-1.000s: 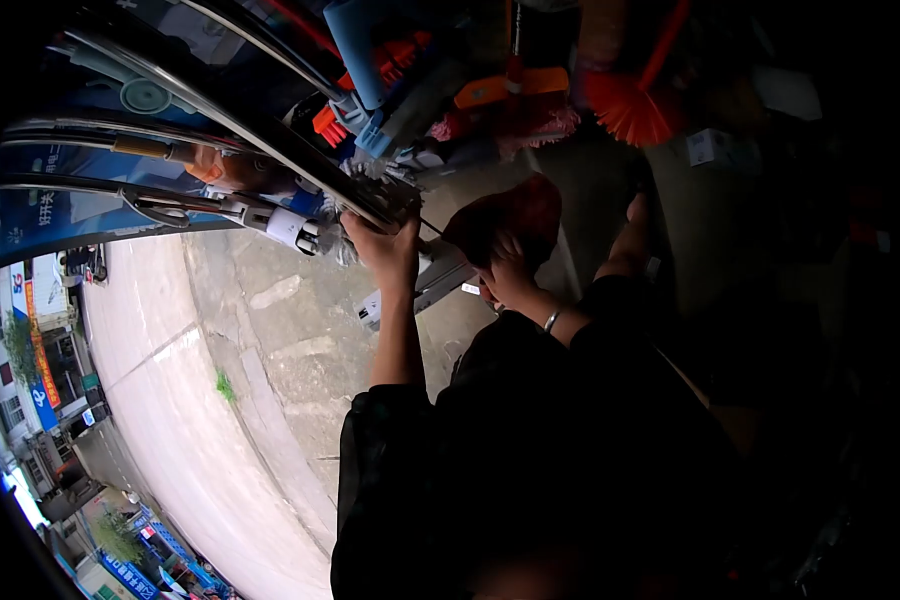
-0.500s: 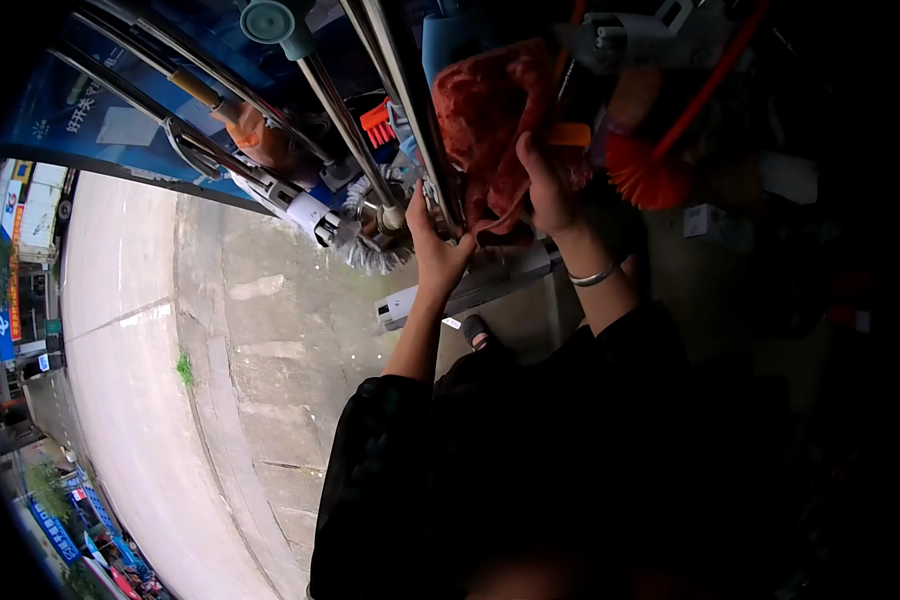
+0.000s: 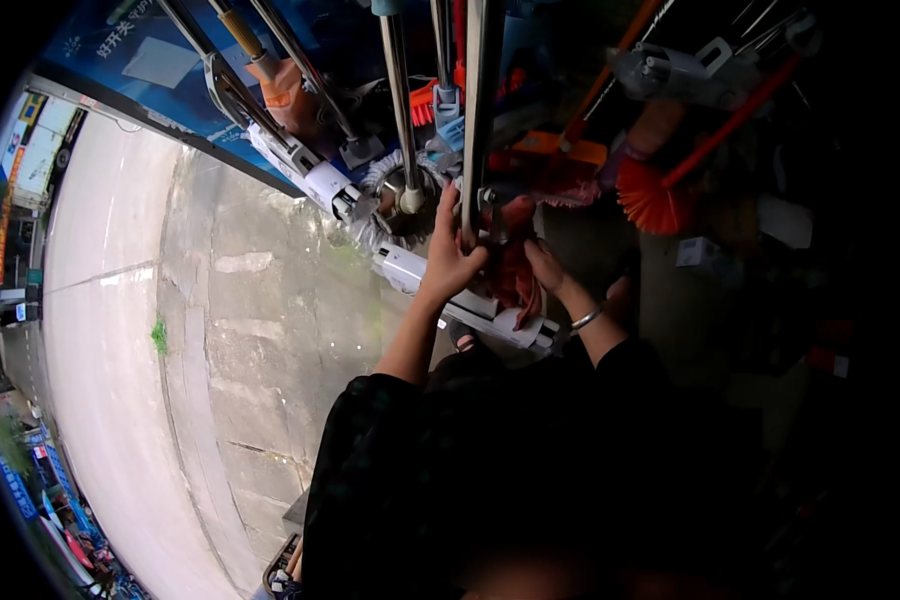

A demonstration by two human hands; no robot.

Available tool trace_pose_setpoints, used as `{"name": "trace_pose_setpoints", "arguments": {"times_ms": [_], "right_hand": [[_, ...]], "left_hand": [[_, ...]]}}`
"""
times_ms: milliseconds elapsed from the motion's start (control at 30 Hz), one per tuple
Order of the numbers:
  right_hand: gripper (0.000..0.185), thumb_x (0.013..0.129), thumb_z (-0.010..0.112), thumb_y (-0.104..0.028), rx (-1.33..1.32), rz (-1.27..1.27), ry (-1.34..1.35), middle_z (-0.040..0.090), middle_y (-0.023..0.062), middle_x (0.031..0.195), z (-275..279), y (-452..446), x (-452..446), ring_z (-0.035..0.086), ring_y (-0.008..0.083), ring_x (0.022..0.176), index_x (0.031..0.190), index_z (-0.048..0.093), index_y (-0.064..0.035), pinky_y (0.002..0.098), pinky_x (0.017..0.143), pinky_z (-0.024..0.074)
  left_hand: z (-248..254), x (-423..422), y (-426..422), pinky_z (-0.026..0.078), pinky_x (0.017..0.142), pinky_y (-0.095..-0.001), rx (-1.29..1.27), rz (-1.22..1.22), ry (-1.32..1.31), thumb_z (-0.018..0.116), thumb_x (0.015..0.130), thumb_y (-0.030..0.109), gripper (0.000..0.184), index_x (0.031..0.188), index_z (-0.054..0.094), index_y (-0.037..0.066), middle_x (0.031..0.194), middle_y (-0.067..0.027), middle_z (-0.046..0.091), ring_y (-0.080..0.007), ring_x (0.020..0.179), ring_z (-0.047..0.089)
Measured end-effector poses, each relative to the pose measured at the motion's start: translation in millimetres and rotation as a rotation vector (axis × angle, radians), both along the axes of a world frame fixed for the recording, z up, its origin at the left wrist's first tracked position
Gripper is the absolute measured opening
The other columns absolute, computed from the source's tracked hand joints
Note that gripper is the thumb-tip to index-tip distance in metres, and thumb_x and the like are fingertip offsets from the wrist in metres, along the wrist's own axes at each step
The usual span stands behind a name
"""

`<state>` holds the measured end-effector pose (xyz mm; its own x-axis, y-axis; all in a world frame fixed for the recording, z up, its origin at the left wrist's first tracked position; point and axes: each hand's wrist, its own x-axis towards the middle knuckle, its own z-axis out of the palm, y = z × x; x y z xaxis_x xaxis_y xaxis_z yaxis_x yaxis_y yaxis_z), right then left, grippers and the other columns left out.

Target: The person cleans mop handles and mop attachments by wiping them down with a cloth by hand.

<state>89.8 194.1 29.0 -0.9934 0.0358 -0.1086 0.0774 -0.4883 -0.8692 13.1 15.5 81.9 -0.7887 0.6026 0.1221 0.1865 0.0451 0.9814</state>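
My left hand [image 3: 452, 255] is wrapped round the lower part of an upright metal pole [image 3: 477, 120], thumb and fingers on either side. At the pole's foot lies a white and grey mop head [image 3: 410, 270], crosswise above the ground. My right hand [image 3: 555, 268], with a silver bangle at the wrist, grips a red cloth [image 3: 512, 270] that hangs beside the pole and over the mop head. Part of the cloth is dark and hard to make out.
Left of the pole stand a round grey string mop [image 3: 385, 190], a white mop head [image 3: 315, 180] and an orange bottle-like item [image 3: 288, 95]. At right are a red round brush [image 3: 653, 200], an orange broom [image 3: 570, 150] and a small white box [image 3: 697, 252]. Concrete ground [image 3: 260, 330] spreads at left.
The pole has swung from slanting to nearly upright. My right hand has lowered the red cloth from higher beside the pole, and its fingers have closed. The view has turned.
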Motion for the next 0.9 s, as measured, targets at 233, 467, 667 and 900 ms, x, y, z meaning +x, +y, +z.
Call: {"name": "trace_pose_setpoints", "arguments": {"times_ms": [233,467,667,900], "right_hand": [[0.043,0.094,0.041,-0.032,0.129,0.17,-0.222,0.052,0.005,0.119,48,-7,-16,0.046,0.011,0.11,0.125,0.047,-0.003,0.0265,0.095,0.0354],[0.037,0.093,0.043,-0.027,0.109,0.235,-0.285,0.055,0.0053,0.114,56,-1,-15,0.051,0.0122,0.102,0.121,0.049,-0.0032,0.0272,0.09,0.0404],[0.034,0.094,0.04,-0.025,0.447,0.188,-0.072,0.059,0.006,0.104,47,-10,-38,0.054,0.0133,0.093,0.11,0.056,-0.0002,0.0291,0.084,0.0425],[0.043,0.087,0.052,-0.021,0.002,-0.197,-0.168,0.05,0.0048,0.118,32,-10,-17,0.05,0.0159,0.105,0.126,0.042,-0.0037,0.0294,0.092,0.0392]], "left_hand": [[9,9,2,0.032,0.098,-0.0302,0.309,0.037,-0.155,0.044,0.062,-0.014,0.09,0.143,0.011,0.01,0.135,-0.0121,0.03,-0.0224,0.125,0.032],[-19,6,-2,0.019,0.107,-0.0322,0.141,-0.024,-0.094,0.05,0.062,-0.007,0.082,0.139,0.024,0.002,0.145,-0.0164,0.022,-0.0257,0.136,0.02],[-26,4,-3,0.02,0.107,-0.0321,0.126,-0.017,-0.114,0.052,0.062,-0.004,0.078,0.136,0.03,0.001,0.142,-0.0193,0.028,-0.029,0.135,0.022],[-15,5,-9,0.021,0.106,-0.0331,0.098,0.023,-0.072,0.053,0.062,-0.003,0.073,0.133,0.037,0.002,0.14,-0.0201,0.031,-0.0289,0.135,0.023]]}}
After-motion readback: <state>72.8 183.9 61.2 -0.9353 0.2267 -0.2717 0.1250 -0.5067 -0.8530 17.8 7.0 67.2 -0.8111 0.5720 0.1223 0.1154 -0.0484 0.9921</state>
